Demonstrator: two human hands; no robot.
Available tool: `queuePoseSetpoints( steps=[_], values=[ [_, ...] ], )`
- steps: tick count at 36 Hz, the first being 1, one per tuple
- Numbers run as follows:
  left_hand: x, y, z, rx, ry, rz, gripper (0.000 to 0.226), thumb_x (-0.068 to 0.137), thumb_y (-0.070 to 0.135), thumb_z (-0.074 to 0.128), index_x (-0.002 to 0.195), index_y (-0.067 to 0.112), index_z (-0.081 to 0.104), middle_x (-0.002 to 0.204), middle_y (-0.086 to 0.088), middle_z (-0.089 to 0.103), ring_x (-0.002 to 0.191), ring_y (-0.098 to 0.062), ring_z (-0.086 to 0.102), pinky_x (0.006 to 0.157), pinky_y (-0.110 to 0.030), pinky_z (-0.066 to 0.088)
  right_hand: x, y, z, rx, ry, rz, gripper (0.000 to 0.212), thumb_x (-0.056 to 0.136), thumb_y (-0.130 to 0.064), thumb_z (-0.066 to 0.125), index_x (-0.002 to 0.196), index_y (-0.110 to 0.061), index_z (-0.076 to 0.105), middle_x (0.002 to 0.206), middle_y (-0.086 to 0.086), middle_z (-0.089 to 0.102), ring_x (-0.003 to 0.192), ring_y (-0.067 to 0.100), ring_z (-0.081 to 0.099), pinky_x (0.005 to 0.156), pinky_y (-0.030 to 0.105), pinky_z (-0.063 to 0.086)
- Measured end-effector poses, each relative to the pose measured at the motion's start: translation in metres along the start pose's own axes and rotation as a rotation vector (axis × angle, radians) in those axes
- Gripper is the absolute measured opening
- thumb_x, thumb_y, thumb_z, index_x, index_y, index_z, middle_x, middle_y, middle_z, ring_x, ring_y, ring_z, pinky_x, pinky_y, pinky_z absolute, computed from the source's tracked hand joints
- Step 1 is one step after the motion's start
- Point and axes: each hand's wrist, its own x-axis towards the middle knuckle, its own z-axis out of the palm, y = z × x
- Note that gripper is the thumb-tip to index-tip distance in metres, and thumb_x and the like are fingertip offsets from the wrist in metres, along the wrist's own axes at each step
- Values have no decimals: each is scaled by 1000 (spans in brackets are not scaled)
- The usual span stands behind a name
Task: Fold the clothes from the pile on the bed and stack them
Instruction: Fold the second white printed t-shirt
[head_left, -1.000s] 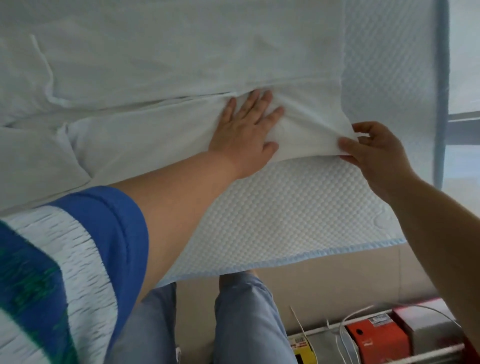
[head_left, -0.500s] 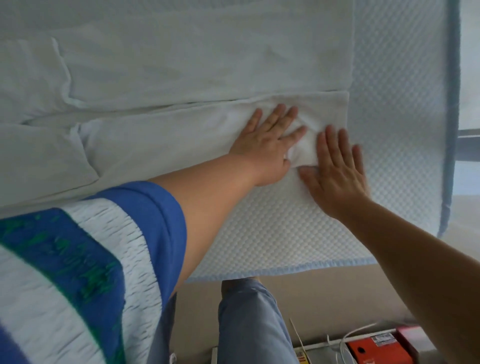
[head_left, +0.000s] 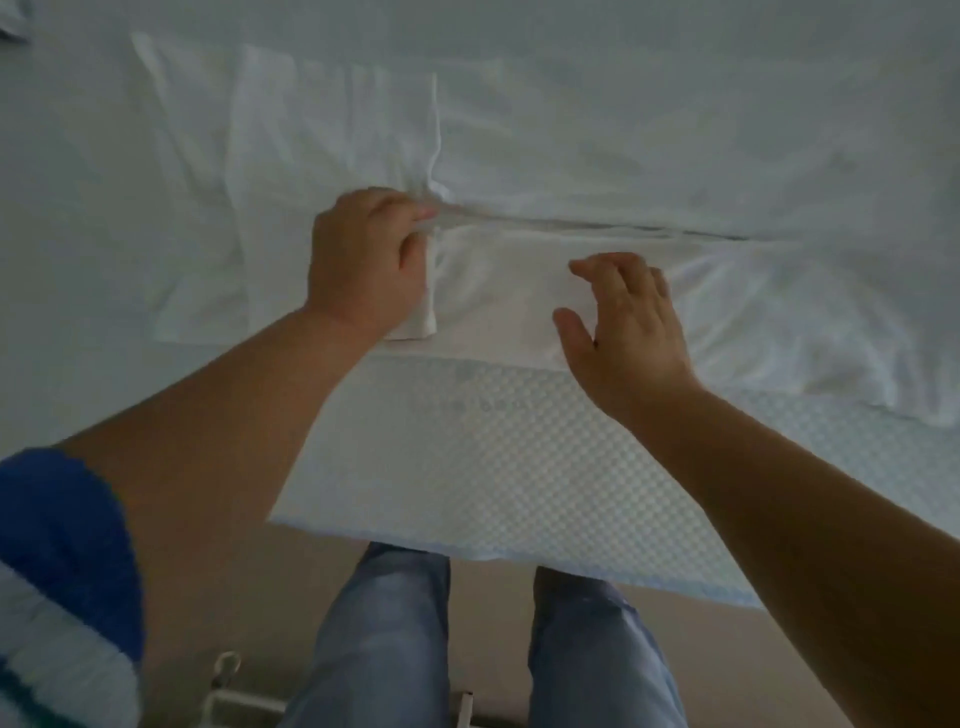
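A white garment (head_left: 498, 291) lies spread across the bed, partly folded, with a seam and a bunched fold running left to right through its middle. My left hand (head_left: 363, 265) rests on its left part, fingers curled round a bunched edge of the cloth near the seam. My right hand (head_left: 623, 322) hovers over or lightly touches the folded middle strip, fingers spread and a little bent, gripping nothing. The rest of the white cloth reaches up and to the right.
The bed's quilted white cover (head_left: 493, 457) with a pale blue edge shows below the garment. My jeans-clad legs (head_left: 384, 634) stand against the bed's front edge on a beige floor. A white wire rack (head_left: 228, 691) sits at the bottom left.
The view has swung left along the garment. My left hand went from pressing flat to gripping a bunched edge. My right hand lifted off the cloth's right end and moved over the middle strip.
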Motion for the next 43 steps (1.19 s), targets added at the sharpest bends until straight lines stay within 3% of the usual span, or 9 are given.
queuePoseSetpoints(
  steps=[5,9,16,24,28,31,35,39,43],
  values=[
    [13,-65,-8,59,-181,-16,47,83,35,55,127,18,57,124,-11,60,118,-31,51,101,-44,34,43,-49,29,89,-65,90,32,91,-31,53,119,-17,57,117,1,53,96,20,57,79,27,41],
    [25,-86,-1,118,-191,43,45,78,50,64,116,26,64,119,-7,60,116,-29,49,97,-40,26,72,-73,47,141,-233,327,34,87,-54,49,76,-23,57,71,-11,55,65,8,49,54,22,31],
    [26,-96,-5,-134,41,92,25,81,39,61,86,16,70,82,-5,65,84,-27,61,87,-38,32,87,-92,60,355,-92,428,31,83,-43,62,62,-21,57,59,-10,56,60,8,51,58,25,39],
    [13,-108,1,-23,192,35,42,73,37,63,109,15,65,114,-12,59,115,-32,51,96,-45,28,91,-100,75,338,145,480,14,85,-38,61,91,-29,52,78,-18,55,68,-5,48,58,9,31],
    [-10,-107,8,-44,262,138,41,73,30,64,111,13,65,127,-15,56,126,-35,45,101,-56,31,73,-118,76,94,345,-31,25,84,-20,60,106,-7,58,105,7,55,89,16,54,80,20,40],
    [-32,-119,19,33,155,201,49,82,33,56,127,15,57,141,-14,45,134,-34,36,106,-57,25,62,-121,90,-214,152,-301,45,88,-27,54,126,-4,55,135,18,49,127,34,41,107,43,27],
    [-32,-147,30,86,-120,-27,80,80,66,35,149,27,19,157,-15,6,144,-32,3,112,-54,0,70,-108,104,-518,-149,-206,68,95,-49,36,150,-15,14,158,4,4,141,15,-13,110,43,-18],
    [-20,-161,29,66,-103,-108,90,72,76,25,149,29,16,158,-12,4,145,-30,1,111,-56,-1,76,-106,108,-621,-188,-142,76,90,-57,26,151,-15,6,158,4,-3,140,13,-18,106,42,-25],
    [-28,-164,19,-32,5,-156,80,81,56,40,149,20,19,156,-11,14,145,-26,10,112,-53,5,69,-128,104,-607,-148,-191,75,88,-53,27,149,-11,15,158,12,1,143,23,-12,108,44,-21]
  ],
)
